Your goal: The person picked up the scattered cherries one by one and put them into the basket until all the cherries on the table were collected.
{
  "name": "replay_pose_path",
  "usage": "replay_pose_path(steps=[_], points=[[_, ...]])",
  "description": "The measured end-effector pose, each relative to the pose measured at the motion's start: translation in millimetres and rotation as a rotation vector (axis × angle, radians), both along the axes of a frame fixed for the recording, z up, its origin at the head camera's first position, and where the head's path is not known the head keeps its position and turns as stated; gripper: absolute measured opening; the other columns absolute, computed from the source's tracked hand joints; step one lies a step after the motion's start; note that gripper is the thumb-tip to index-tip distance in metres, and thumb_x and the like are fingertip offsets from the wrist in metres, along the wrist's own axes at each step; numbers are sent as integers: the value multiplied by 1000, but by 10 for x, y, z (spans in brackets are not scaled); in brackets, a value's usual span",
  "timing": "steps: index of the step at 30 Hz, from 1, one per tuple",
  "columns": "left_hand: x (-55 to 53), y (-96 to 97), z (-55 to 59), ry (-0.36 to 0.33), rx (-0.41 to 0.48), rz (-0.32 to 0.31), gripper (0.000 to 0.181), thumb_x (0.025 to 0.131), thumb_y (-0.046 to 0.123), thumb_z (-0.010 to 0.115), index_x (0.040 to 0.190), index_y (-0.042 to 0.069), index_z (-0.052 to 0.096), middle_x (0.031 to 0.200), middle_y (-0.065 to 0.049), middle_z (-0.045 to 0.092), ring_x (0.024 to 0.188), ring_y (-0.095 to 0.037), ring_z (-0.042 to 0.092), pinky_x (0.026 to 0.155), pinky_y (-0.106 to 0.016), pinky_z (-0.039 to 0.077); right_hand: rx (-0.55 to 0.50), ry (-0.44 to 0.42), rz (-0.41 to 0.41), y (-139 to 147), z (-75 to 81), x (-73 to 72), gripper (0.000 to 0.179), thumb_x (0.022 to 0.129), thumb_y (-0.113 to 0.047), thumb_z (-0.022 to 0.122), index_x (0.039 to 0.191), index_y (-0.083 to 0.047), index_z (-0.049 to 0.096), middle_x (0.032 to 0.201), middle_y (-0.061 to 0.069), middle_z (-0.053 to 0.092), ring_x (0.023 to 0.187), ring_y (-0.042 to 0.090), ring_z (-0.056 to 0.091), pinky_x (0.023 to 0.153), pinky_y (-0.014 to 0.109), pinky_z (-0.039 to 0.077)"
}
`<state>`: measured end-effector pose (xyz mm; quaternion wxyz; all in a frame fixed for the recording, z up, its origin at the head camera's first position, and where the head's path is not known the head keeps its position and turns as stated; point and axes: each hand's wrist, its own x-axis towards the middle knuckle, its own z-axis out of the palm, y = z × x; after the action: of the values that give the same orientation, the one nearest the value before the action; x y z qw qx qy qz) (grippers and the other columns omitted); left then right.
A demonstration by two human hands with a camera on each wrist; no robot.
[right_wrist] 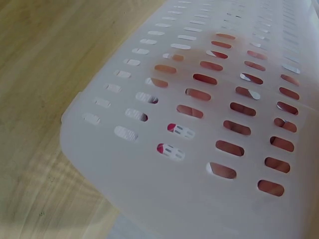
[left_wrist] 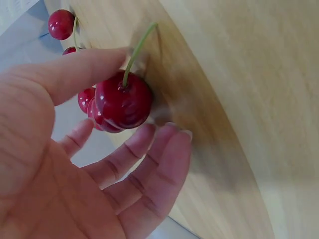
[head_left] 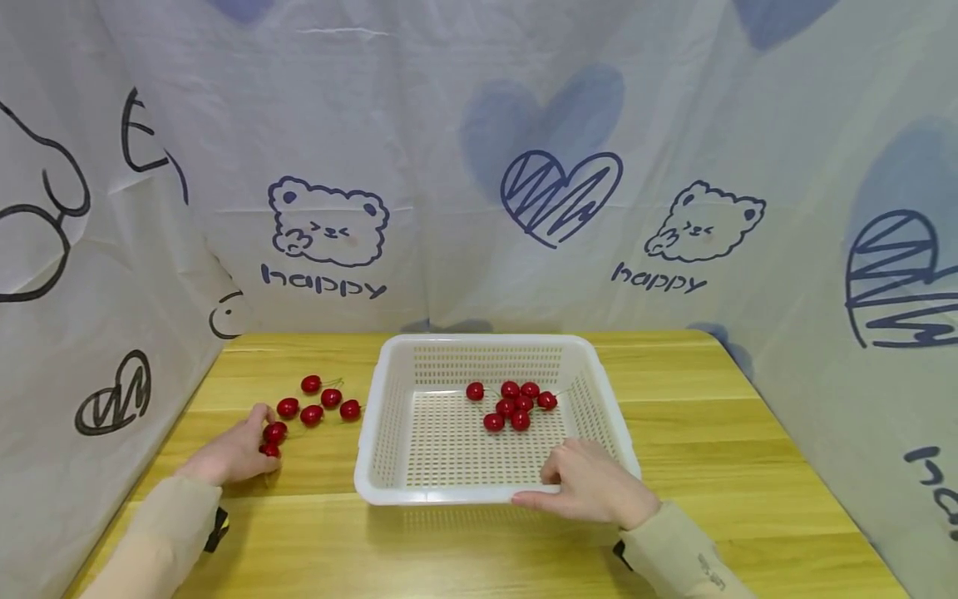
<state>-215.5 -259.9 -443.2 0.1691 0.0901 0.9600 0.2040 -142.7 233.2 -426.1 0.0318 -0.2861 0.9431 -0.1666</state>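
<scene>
So the left hand (head_left: 238, 449) is down on the table (head_left: 696, 433) left of the basket (head_left: 397, 497), thumb and fingers parted and loosely bent around a cherry (left_wrist: 124, 104), with more loose cherries (head_left: 311, 415) just beyond it. Right hand (head_left: 595, 482) has its fingers curled over the basket's near rim, gripping it, and a bunch of other cherries (head_left: 506, 408) sits inside.

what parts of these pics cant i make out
Right hand: right wrist view, mostly hidden behind the white basket, glimpsed through slots.
Rear cherries: left wrist view, partly covered by the front cherry.
Right sleeve: head view, cut off by bottom edge; its lettering too small.
</scene>
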Motion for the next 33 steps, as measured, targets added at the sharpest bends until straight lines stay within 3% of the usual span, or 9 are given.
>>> replay_pose_path(steps=[7, 14, 22, 25, 33], points=[[-22, 59, -46, 54, -38, -8, 50, 90, 18, 71, 121, 1, 35, 90, -16, 60, 75, -25, 53, 68, -38, 45, -10, -2, 1, 3, 14, 0, 64, 87, -73, 59, 49, -29, 32, 47, -18, 16, 46, -4, 10, 46, 19, 17], [-19, 111, -33, 43, -46, 3, 47, 90, 14, 67, 125, 4, 37, 83, -12, 61, 72, -24, 53, 68, -39, 44, -23, 7, 11, 6, 18, -1, 64, 87, -73, 59, 50, -28, 32, 49, -18, 16, 47, -3, 12, 46, 19, 18], [25, 84, -16, 50, -11, 32, 49, 91, 12, 60, 130, 4, 32, 63, -2, 43, 54, -16, 39, 54, -31, 34, -10, -4, -2, 11, 11, -8, 64, 86, -74, 59, 50, -29, 31, 48, -18, 17, 47, -2, 13, 46, 19, 18], [26, 68, -5, 72, -6, 35, 43, 91, 11, 59, 125, 4, 34, 64, 0, 39, 54, -15, 37, 53, -30, 33, -10, -6, -6, 12, 10, -9, 64, 86, -74, 59, 50, -29, 31, 48, -18, 17, 47, -1, 14, 46, 19, 18], [31, 81, 140, 162, -18, 3, 12, 90, 9, 59, 97, 4, 50, 67, -2, 44, 59, -16, 43, 55, -31, 34, 2, 0, -5, 4, 12, -13, 64, 86, -74, 59, 50, -29, 32, 47, -18, 18, 47, -1, 16, 47, 19, 19]])
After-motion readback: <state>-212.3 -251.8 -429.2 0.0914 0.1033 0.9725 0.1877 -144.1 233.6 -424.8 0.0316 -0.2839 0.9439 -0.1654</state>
